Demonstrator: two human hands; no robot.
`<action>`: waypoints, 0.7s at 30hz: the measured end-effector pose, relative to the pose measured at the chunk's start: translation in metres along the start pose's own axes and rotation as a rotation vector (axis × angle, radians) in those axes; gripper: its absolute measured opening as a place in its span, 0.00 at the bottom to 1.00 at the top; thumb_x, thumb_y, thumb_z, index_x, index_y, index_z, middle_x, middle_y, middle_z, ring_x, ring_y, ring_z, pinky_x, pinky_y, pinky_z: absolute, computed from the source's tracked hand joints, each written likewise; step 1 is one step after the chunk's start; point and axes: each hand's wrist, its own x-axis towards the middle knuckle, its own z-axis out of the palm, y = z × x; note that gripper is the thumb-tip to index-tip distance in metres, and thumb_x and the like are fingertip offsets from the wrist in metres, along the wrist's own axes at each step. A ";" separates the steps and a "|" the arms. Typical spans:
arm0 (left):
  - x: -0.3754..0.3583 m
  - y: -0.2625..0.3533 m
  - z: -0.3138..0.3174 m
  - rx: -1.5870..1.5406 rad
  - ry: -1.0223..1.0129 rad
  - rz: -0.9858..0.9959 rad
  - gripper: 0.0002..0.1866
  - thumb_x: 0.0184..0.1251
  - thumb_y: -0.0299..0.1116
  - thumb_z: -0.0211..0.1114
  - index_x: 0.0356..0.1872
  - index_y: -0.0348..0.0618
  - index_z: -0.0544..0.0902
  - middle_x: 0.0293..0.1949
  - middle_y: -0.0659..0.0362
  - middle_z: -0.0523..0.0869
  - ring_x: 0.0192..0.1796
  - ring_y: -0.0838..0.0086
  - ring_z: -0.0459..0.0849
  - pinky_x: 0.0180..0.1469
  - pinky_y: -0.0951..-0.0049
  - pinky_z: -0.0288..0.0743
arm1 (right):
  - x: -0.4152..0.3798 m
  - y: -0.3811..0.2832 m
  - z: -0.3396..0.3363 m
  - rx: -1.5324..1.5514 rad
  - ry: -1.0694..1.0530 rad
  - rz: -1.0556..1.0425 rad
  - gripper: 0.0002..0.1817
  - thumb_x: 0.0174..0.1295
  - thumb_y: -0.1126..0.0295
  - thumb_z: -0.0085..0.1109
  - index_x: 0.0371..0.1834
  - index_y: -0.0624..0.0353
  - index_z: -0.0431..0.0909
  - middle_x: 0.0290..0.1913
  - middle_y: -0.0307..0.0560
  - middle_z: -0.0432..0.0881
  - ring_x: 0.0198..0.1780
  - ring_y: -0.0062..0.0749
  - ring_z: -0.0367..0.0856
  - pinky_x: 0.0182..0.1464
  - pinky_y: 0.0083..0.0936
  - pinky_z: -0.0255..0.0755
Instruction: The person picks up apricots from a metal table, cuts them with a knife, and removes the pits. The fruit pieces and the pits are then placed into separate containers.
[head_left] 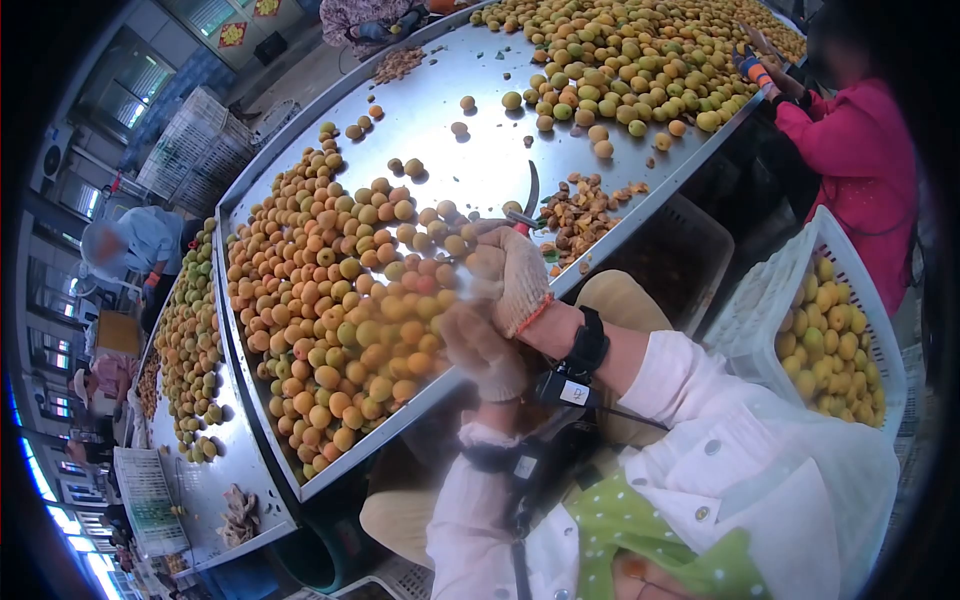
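My left hand (482,350), in a pale glove, is smeared by motion above the near edge of the apricot pile; its fingers cannot be made out. Just beyond it, my gloved right hand (515,280) is closed, its fingers partly blurred. A knife (533,188) with a dark curved blade and a red handle sticks out from the top of this hand. Orange and yellow-green apricots (330,330) lie spread on the metal table (440,110) beside both hands. Cut apricot pieces (578,215) are heaped just past my right hand.
The table's raised rim (400,432) runs in front of me. More apricots (610,60) are piled at the far end. A white crate (835,240) of yellow fruit stands on my right, near a person in pink (850,150). Stacked crates (195,145) stand across the table.
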 end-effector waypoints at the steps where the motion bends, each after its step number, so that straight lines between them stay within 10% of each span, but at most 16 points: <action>1: -0.001 -0.001 0.001 0.000 0.000 -0.002 0.18 0.79 0.41 0.50 0.56 0.36 0.73 0.47 0.52 0.80 0.45 0.70 0.75 0.51 0.66 0.73 | -0.003 0.000 0.001 -0.152 0.020 -0.070 0.08 0.63 0.73 0.54 0.44 0.55 0.78 0.34 0.38 0.79 0.37 0.23 0.80 0.35 0.22 0.79; 3: -0.002 -0.003 0.005 -0.208 0.038 -0.251 0.18 0.78 0.42 0.51 0.57 0.37 0.72 0.48 0.51 0.80 0.47 0.70 0.76 0.53 0.67 0.73 | -0.011 0.004 0.006 -0.305 0.038 -0.142 0.08 0.63 0.74 0.54 0.45 0.56 0.78 0.36 0.39 0.80 0.40 0.23 0.81 0.39 0.21 0.79; 7: 0.002 -0.005 0.008 0.037 0.017 -0.101 0.20 0.78 0.43 0.51 0.58 0.36 0.71 0.49 0.53 0.80 0.50 0.70 0.77 0.53 0.68 0.74 | -0.033 0.007 0.021 -0.659 -0.238 -0.574 0.11 0.62 0.81 0.53 0.47 0.60 0.78 0.43 0.41 0.82 0.43 0.19 0.79 0.48 0.18 0.75; 9: 0.007 0.021 0.010 -0.069 0.056 -0.316 0.15 0.77 0.39 0.49 0.42 0.36 0.76 0.37 0.56 0.78 0.39 0.72 0.77 0.41 0.72 0.72 | -0.021 0.000 0.007 -1.124 -0.098 -0.755 0.11 0.61 0.82 0.53 0.46 0.62 0.78 0.42 0.41 0.81 0.43 0.22 0.79 0.49 0.20 0.75; 11: 0.009 0.014 0.007 -0.046 0.024 -0.222 0.15 0.77 0.38 0.49 0.41 0.36 0.77 0.37 0.55 0.78 0.39 0.72 0.77 0.41 0.71 0.73 | -0.010 -0.003 0.009 -0.891 -0.026 -0.505 0.07 0.63 0.79 0.51 0.43 0.61 0.77 0.30 0.35 0.77 0.31 0.22 0.77 0.35 0.19 0.75; 13: 0.009 0.011 0.003 -0.026 -0.015 -0.129 0.15 0.76 0.38 0.49 0.41 0.36 0.78 0.37 0.55 0.78 0.38 0.72 0.77 0.40 0.70 0.73 | -0.003 -0.010 0.008 0.193 -0.121 0.115 0.10 0.66 0.73 0.47 0.25 0.52 0.69 0.12 0.28 0.56 0.09 0.16 0.52 0.09 0.19 0.44; 19: 0.005 0.010 0.011 0.027 -0.046 0.002 0.19 0.78 0.42 0.48 0.49 0.32 0.75 0.43 0.53 0.82 0.46 0.69 0.79 0.48 0.66 0.75 | -0.003 -0.016 0.012 0.168 -0.180 0.137 0.07 0.68 0.73 0.42 0.33 0.52 0.69 0.14 0.28 0.56 0.10 0.16 0.51 0.08 0.18 0.46; 21: 0.009 0.013 0.014 -0.298 0.046 -0.287 0.18 0.78 0.41 0.48 0.48 0.35 0.76 0.44 0.53 0.81 0.45 0.66 0.80 0.47 0.64 0.75 | -0.009 -0.023 0.017 0.153 -0.165 0.127 0.06 0.69 0.72 0.42 0.34 0.52 0.70 0.14 0.27 0.56 0.10 0.16 0.51 0.08 0.17 0.46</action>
